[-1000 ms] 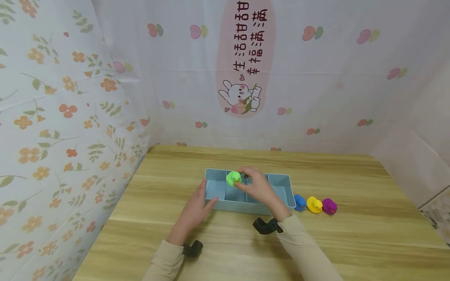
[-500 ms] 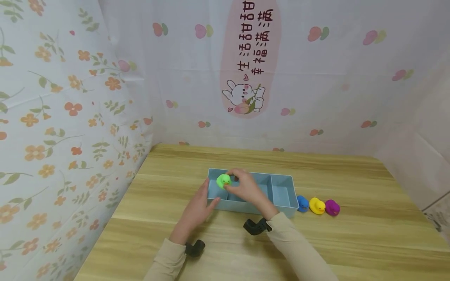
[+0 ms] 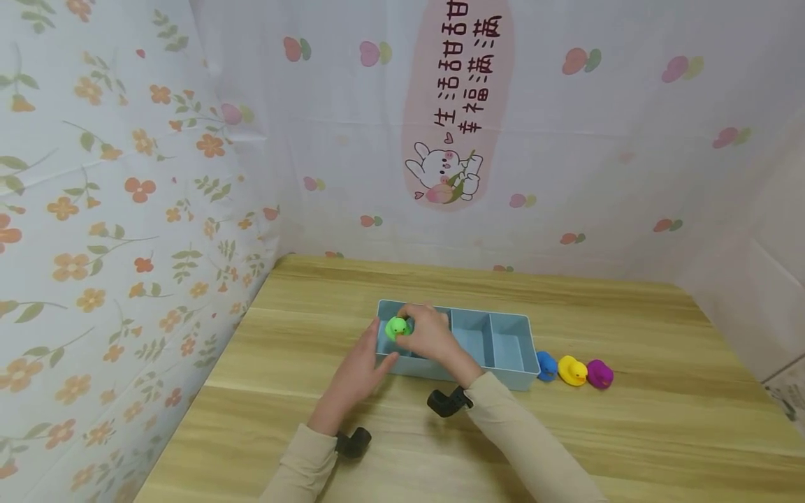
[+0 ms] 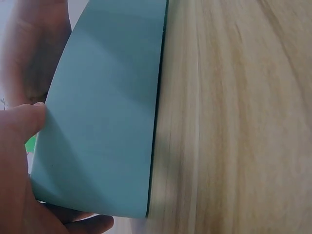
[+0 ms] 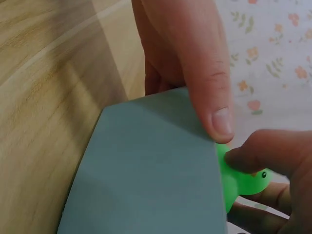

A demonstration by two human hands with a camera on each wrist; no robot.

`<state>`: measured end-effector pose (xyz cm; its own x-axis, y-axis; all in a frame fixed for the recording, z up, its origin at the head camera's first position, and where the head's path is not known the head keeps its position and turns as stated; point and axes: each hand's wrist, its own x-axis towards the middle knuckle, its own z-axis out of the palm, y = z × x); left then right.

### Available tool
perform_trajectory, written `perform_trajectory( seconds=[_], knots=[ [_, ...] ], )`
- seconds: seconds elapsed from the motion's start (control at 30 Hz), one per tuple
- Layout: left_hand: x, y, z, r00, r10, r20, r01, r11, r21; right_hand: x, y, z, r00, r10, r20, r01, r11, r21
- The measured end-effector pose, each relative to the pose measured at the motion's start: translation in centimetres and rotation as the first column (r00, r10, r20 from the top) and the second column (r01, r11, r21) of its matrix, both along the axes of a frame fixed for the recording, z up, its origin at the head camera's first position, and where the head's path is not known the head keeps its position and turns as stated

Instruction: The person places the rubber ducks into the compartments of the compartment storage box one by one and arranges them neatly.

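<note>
Just below frame centre, our right hand (image 3: 429, 334) arches over the blue tray (image 3: 512, 378), grip pinching the green duck (image 3: 395, 327) at the leftmost compartment (image 3: 386, 347); our left hand (image 3: 356, 369) lies spread against the tray's left end.

Site type: small indoor nook w/ home-like décor; exact rm. type cannot be determined. Basis: (1) Counter (image 3: 648, 433): wood-grain top, set close to the hangings at left & far sides. (2) Left cloth (image 3: 100, 230): white w/ orange flowers & green leaves, visibly creased. (3) Far cloth (image 3: 327, 133): pale, w/ scattered heart-like prints, plus cartoon rabbit (image 3: 443, 171) & vert. Chinese lettering (image 3: 449, 66) on pink panel. (4) Right covering (image 3: 773, 244): pale, mostly plain. (5) Green toy duck (image 3: 395, 327): domestic-type item.
</note>
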<state>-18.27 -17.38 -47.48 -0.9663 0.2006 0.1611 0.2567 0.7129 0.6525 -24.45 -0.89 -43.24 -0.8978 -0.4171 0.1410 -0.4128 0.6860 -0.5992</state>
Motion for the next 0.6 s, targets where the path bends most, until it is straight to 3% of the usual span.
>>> perform_trajectory(
  seconds=[0.23,0.6],
  knots=[
    [0.2,0.0,0.0,1.000,-0.001,0.009,0.001,1.000,0.000,-0.1,-0.7,-0.2,0.999,-0.017,-0.045,0.022,0.994,0.103],
    [0.3,-0.2,0.0,0.999,-0.011,0.030,0.010,1.000,0.030,-0.5,-1.7,-0.9,0.995,-0.024,-0.097,0.049,0.963,0.265]
  ],
)
